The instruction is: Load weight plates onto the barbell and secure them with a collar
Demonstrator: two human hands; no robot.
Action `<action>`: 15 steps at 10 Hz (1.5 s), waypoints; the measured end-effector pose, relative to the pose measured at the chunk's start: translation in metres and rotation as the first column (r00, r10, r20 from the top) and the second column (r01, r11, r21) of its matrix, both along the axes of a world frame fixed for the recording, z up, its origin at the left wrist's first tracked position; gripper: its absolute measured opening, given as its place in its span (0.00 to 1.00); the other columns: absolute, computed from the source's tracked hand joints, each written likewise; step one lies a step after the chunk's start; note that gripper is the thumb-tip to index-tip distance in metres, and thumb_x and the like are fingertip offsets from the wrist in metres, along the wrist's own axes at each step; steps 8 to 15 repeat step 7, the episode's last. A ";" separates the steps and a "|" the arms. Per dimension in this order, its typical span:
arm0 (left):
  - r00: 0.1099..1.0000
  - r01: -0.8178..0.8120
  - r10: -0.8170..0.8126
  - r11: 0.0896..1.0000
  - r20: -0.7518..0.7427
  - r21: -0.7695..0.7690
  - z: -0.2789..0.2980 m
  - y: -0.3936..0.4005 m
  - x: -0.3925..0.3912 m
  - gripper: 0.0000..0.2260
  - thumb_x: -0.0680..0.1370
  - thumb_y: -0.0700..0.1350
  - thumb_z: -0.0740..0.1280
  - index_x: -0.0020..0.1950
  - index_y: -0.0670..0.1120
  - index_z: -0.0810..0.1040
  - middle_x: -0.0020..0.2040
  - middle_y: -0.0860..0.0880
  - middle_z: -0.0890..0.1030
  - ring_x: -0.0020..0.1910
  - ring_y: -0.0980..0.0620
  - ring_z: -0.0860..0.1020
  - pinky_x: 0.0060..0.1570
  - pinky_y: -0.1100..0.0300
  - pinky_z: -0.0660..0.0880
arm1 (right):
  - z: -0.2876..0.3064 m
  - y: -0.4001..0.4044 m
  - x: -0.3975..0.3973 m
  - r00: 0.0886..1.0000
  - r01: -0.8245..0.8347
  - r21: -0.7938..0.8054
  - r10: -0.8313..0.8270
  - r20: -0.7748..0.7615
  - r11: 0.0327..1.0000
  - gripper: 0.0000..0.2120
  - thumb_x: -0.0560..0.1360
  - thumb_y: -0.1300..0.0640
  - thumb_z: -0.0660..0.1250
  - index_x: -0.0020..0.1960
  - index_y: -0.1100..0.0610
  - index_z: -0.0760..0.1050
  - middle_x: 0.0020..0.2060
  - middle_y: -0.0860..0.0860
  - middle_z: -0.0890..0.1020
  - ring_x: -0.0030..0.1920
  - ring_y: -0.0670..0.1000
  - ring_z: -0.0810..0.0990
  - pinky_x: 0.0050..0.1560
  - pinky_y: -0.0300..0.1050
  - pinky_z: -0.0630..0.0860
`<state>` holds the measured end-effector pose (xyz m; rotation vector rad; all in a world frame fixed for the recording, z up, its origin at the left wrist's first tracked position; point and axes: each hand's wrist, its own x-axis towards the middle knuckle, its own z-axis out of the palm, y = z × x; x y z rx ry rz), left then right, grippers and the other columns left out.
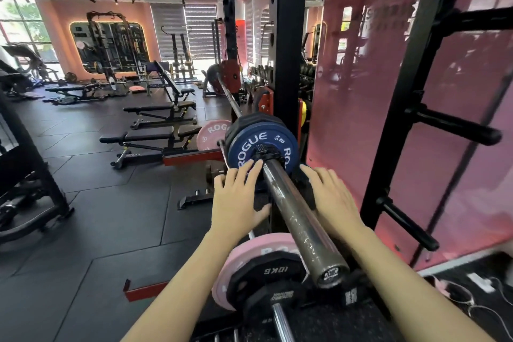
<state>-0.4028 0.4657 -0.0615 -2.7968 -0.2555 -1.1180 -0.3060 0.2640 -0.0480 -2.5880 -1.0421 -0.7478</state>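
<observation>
The barbell sleeve (299, 219) runs from the bottom centre up toward the rack. On it sits a blue ROGUE plate (249, 141) with a larger black plate (244, 122) behind it. A black collar (268, 153) is clamped on the sleeve against the blue plate. My left hand (238, 197) lies flat with straight fingers, its fingertips at the lower face of the blue plate just left of the sleeve. My right hand (330, 197) is flat on the right of the sleeve, fingers straight, near the plate's lower right edge.
Below the sleeve, a pink plate (244, 258) and a black 10 kg plate (266, 275) sit on a storage peg. Black rack uprights (291, 36) and storage pegs (455, 130) stand close on the right. Benches (155, 136) and another pink ROGUE plate (211, 136) are on the left.
</observation>
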 end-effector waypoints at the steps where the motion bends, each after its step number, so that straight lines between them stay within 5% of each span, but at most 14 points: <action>1: 0.999 0.034 -0.034 0.999 0.004 -0.006 -0.003 -0.011 -0.017 0.44 0.64 0.63 0.73 0.76 0.48 0.65 0.71 0.49 0.72 0.61 0.46 0.72 0.55 0.48 0.69 | -0.003 -0.018 -0.023 1.000 0.026 -0.008 -0.026 -0.010 1.000 0.36 0.69 0.68 0.67 0.75 0.56 0.61 0.62 0.54 0.73 0.56 0.56 0.71 0.51 0.50 0.72; 4: 1.000 -0.009 0.009 1.000 0.010 -0.020 0.008 -0.091 -0.127 0.43 0.65 0.65 0.71 0.76 0.48 0.66 0.71 0.50 0.72 0.61 0.45 0.72 0.55 0.47 0.69 | 0.012 -0.096 -0.125 1.000 -0.006 -0.020 0.006 -0.015 1.000 0.41 0.67 0.43 0.73 0.75 0.52 0.60 0.61 0.51 0.71 0.58 0.55 0.70 0.53 0.50 0.73; 6: 0.999 -0.038 0.038 0.999 0.037 -0.005 0.017 -0.152 -0.212 0.40 0.67 0.66 0.68 0.74 0.47 0.69 0.69 0.50 0.73 0.60 0.45 0.72 0.55 0.48 0.69 | 0.017 -0.148 -0.198 0.996 -0.039 0.065 0.034 0.079 0.997 0.37 0.69 0.45 0.74 0.72 0.55 0.65 0.60 0.52 0.72 0.58 0.56 0.70 0.52 0.51 0.74; 7: 0.998 0.012 -0.004 0.991 0.061 -0.137 0.020 -0.171 -0.237 0.37 0.67 0.64 0.70 0.72 0.49 0.70 0.67 0.52 0.74 0.59 0.47 0.72 0.55 0.50 0.67 | 0.018 -0.164 -0.223 0.999 -0.053 0.171 0.052 0.010 0.984 0.31 0.71 0.46 0.72 0.69 0.56 0.69 0.59 0.52 0.73 0.58 0.55 0.71 0.54 0.52 0.73; 15: 0.998 0.012 -0.004 0.991 0.061 -0.137 0.020 -0.171 -0.237 0.37 0.67 0.64 0.70 0.72 0.49 0.70 0.67 0.52 0.74 0.59 0.47 0.72 0.55 0.50 0.67 | 0.018 -0.164 -0.223 0.999 -0.053 0.171 0.052 0.010 0.984 0.31 0.71 0.46 0.72 0.69 0.56 0.69 0.59 0.52 0.73 0.58 0.55 0.71 0.54 0.52 0.73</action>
